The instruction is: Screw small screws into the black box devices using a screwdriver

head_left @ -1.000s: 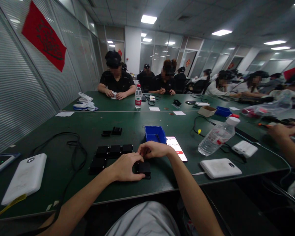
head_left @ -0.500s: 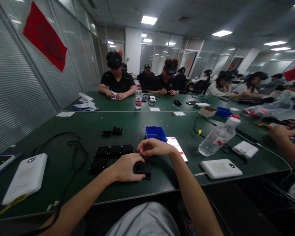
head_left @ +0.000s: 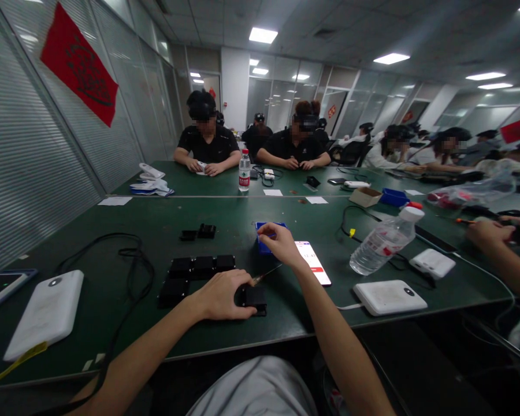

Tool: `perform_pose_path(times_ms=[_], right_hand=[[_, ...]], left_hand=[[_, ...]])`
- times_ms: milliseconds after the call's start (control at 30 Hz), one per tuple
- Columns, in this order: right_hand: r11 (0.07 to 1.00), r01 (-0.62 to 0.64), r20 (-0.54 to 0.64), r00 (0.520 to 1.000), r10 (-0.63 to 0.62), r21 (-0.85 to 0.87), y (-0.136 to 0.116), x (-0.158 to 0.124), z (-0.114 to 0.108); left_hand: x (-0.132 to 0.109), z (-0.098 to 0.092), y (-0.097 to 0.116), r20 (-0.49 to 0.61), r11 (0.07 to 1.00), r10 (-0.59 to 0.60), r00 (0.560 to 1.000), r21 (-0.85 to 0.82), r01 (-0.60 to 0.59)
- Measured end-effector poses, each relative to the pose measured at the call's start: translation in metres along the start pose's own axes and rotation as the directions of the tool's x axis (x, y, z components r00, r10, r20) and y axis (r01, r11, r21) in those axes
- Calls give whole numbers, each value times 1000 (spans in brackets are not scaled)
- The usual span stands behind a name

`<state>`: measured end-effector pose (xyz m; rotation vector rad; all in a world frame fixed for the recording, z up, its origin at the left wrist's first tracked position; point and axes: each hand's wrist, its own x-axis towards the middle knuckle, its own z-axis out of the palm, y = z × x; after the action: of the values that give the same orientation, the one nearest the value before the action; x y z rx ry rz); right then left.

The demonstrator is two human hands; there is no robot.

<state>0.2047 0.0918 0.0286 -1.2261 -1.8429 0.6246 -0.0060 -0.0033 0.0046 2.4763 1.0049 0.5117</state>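
My left hand [head_left: 222, 296] lies curled over a small black box [head_left: 253, 299] near the table's front edge and holds it down. My right hand [head_left: 281, 242] reaches over the blue tray [head_left: 262, 245], fingers pinched together at its rim. A thin screwdriver [head_left: 266, 274] runs from under that hand down toward the black box. What the pinched fingertips hold is too small to see. Several more black boxes [head_left: 195, 271] lie in rows just left of my left hand.
A lit phone [head_left: 314, 263] lies right of the tray. White power banks [head_left: 389, 297] [head_left: 43, 315], a tilted water bottle [head_left: 383, 241] and black cables [head_left: 125, 271] lie around. Another person's hand [head_left: 487, 234] works at the right. Other people sit at the far table.
My right hand has left the black box and moved up and away to the blue tray. My left hand has stayed on the box.
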Motion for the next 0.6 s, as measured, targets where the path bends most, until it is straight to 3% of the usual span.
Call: perform_pose_path(times_ms=[267,600], right_hand=[[923,-44,35,997,62,-383,4,-3,1],[818,-118,85,976,200,-563,-1,-5,0]], left_hand=[[0,1,-2,2,1000,0,1000,-5,0],[1,0,-2,2,1000,1,1000,10,-2]])
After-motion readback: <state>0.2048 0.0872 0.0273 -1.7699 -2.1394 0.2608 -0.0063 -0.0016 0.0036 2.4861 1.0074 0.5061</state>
